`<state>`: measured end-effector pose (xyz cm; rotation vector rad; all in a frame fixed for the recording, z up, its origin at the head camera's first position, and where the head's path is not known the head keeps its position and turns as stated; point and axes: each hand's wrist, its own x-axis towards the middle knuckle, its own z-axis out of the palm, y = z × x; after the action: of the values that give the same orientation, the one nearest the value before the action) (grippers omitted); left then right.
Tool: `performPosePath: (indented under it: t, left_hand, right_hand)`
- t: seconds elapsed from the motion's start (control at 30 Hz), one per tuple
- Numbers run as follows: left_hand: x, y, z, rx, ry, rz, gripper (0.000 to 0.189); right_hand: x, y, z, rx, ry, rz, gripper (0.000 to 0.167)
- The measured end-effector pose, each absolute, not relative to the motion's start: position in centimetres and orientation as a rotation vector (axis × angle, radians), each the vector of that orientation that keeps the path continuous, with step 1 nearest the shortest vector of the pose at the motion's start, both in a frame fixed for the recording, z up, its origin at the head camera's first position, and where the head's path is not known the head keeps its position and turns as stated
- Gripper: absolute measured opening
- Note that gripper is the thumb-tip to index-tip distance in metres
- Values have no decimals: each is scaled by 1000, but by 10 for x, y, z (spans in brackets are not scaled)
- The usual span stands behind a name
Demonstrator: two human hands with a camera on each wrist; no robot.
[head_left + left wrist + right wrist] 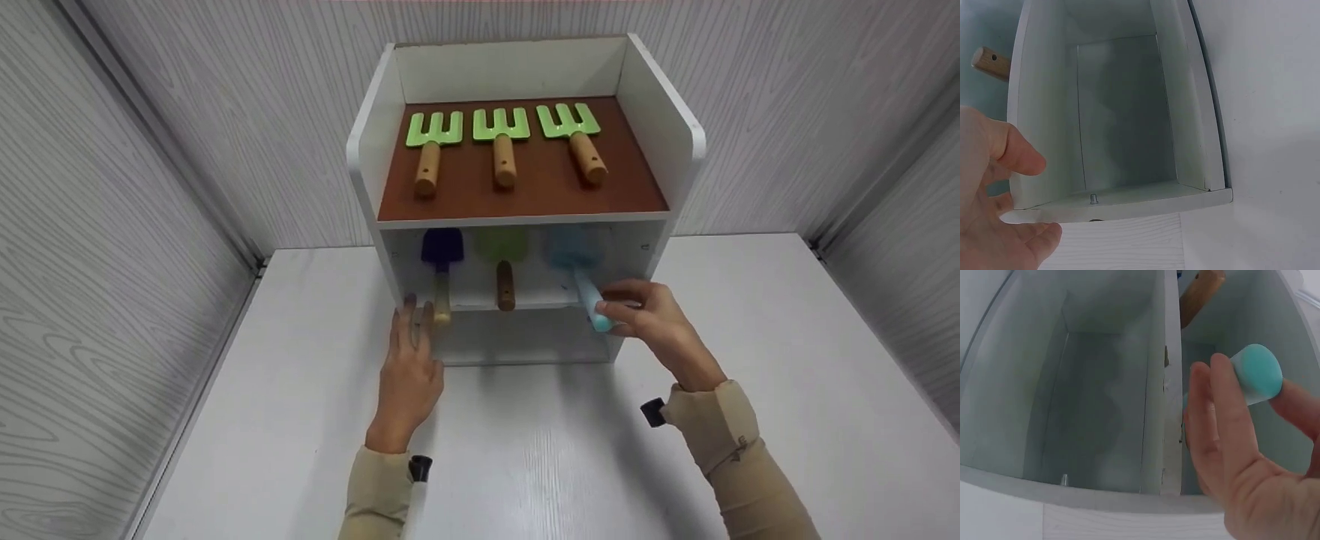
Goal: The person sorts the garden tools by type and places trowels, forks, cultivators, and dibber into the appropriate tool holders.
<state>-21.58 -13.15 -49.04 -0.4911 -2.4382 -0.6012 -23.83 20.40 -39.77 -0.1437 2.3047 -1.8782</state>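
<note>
My right hand (651, 319) holds the handle of a light-blue toy shovel (589, 296) on the middle shelf, at the right. In the right wrist view its rounded turquoise end (1261, 371) sits between thumb and fingers. At the unit's left side, fingers of my left hand (409, 379) lie on both sides of the white side panel's front edge (1123, 212). Nearest that hand is a dark-blue shovel (442, 251) with a tan handle. A green shovel (504, 244) with a brown wooden handle lies between the other two. All three handles point outward.
The small white shelf unit (517, 220) stands against a wood-grain wall. On its brown top board (480, 199) lie three green hand forks (501, 127) with wooden handles. A lower compartment (517, 337) is beneath the shovels, and a white table (510, 457) spreads in front.
</note>
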Motion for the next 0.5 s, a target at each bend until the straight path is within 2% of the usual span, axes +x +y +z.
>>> performPosePath:
  t: [0.5]
  left_hand:
    - [-214, -133, -491, -499, -2423, -589, 74]
  right_hand:
    - [-243, 185, -400, -96, 2544, -1772, 46]
